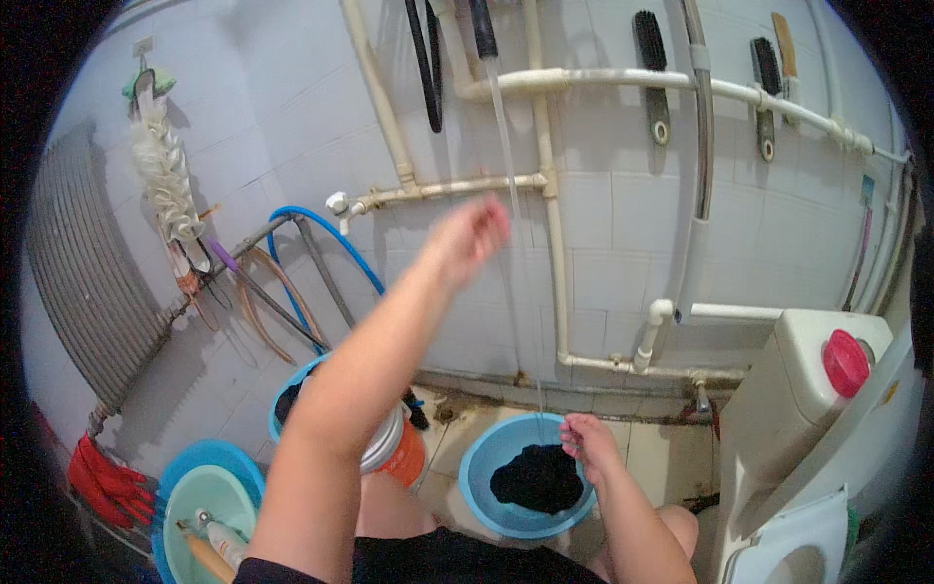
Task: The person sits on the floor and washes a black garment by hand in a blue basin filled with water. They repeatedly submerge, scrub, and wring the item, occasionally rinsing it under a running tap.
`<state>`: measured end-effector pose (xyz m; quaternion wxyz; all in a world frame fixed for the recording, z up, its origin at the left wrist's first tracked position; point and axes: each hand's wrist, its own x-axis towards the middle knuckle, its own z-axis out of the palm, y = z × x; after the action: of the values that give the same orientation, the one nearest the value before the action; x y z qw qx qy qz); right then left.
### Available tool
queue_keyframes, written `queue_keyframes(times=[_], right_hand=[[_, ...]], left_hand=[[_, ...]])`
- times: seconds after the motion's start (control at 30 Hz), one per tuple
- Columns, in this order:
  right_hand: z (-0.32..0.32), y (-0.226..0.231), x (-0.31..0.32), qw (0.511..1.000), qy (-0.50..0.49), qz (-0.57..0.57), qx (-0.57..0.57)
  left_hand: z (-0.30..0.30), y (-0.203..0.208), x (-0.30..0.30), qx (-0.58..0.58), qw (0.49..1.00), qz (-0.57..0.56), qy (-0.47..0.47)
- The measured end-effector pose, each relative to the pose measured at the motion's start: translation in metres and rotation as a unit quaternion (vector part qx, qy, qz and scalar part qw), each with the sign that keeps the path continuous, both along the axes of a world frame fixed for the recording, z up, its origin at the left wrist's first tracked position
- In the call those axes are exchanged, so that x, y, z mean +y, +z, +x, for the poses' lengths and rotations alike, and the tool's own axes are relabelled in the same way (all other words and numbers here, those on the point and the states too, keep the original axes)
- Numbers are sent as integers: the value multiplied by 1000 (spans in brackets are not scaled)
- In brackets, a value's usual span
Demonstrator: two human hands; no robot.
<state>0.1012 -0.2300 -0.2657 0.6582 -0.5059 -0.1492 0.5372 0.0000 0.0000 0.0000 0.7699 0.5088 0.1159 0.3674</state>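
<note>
Left hand (pixel 471 244) blurred near water stream (pixel 505 146); right hand (pixel 593 446) at blue basin's rim (pixel 471 477), two o'clock, beside black cloth (pixel 535 479). Neither grip can be told.

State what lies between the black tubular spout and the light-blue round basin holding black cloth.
Head view: a thin, clear water stream beside the left hand.

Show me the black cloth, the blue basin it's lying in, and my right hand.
Black cloth (pixel 537 479): head view, middle of its bunched top.
Blue basin (pixel 494 443): head view, inner wall, upper left.
Right hand (pixel 592 446): head view, middle of the hand.
</note>
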Motion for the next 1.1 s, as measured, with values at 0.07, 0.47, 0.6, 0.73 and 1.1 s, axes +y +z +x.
queue_keyframes(times=[0.07, 0.47, 0.6, 0.73, 1.1], right_hand=[[3, 7, -3, 1000, -14, -2, 4], [2, 14, 4, 997, -51, 22, 46], [1, 18, 6, 996, -59, 37, 62], [2, 22, 5, 994, -59, 57, 66], [5, 22, 7, 996, -68, 31, 53]], left_hand=[[7, -79, -12, 107, 981, -163, 23], [48, -318, 17, 184, 927, -322, 47], [63, -338, 33, 265, 942, -207, 1], [76, -346, 23, 495, 822, 272, 75], [23, -345, 17, 625, 611, 483, 48]])
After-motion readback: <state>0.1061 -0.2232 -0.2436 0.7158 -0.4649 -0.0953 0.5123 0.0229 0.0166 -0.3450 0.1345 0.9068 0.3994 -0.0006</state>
